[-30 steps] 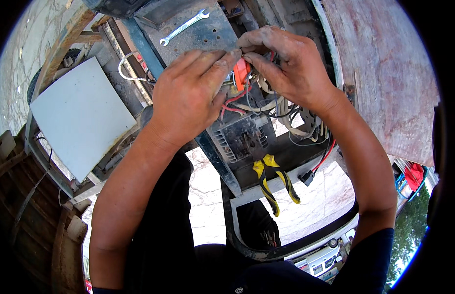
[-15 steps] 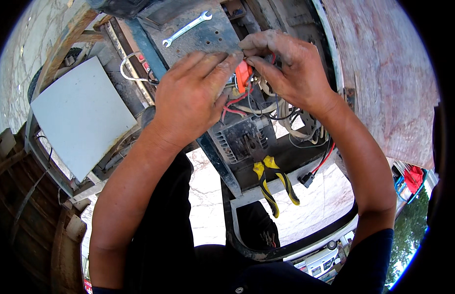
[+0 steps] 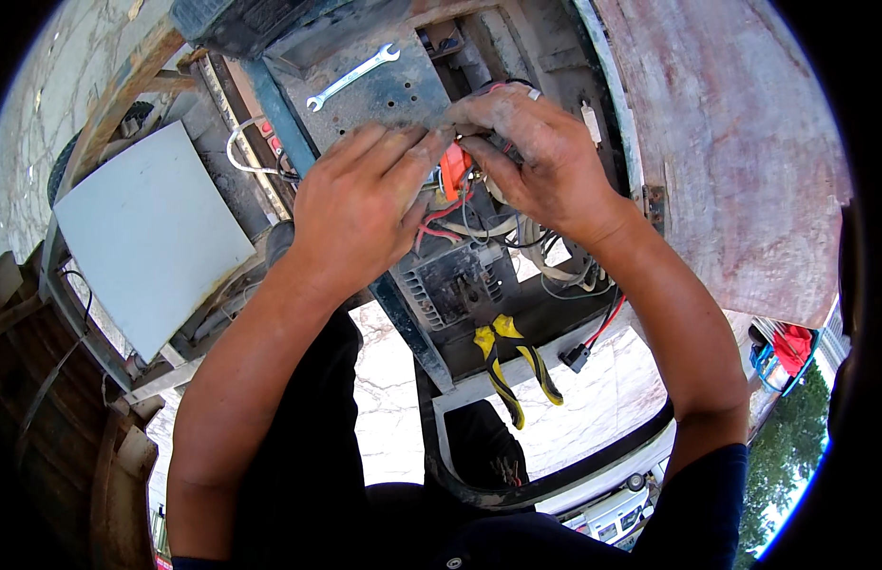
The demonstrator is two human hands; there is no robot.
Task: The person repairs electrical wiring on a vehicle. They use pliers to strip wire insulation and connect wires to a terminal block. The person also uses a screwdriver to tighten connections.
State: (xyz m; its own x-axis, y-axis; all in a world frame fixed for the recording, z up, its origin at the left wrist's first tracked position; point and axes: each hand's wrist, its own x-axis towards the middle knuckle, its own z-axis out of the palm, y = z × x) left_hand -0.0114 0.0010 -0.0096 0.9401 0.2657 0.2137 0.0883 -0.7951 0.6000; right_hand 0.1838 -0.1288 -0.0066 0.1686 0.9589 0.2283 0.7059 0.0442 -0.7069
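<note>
While the left hand (image 3: pixel 360 204) and the right hand (image 3: pixel 545 157) meet over the opened machine (image 3: pixel 441 275), their grimy fingertips pinch a small orange connector (image 3: pixel 454 169) above a tangle of wires (image 3: pixel 479 223), with yellow-handled pliers (image 3: pixel 512 366) lying below and a wrench (image 3: pixel 353 76) above.

Wrench (image 3: pixel 353 76) up top, yellow pliers (image 3: pixel 513 365) below, grey panel (image 3: pixel 151 233) left.
</note>
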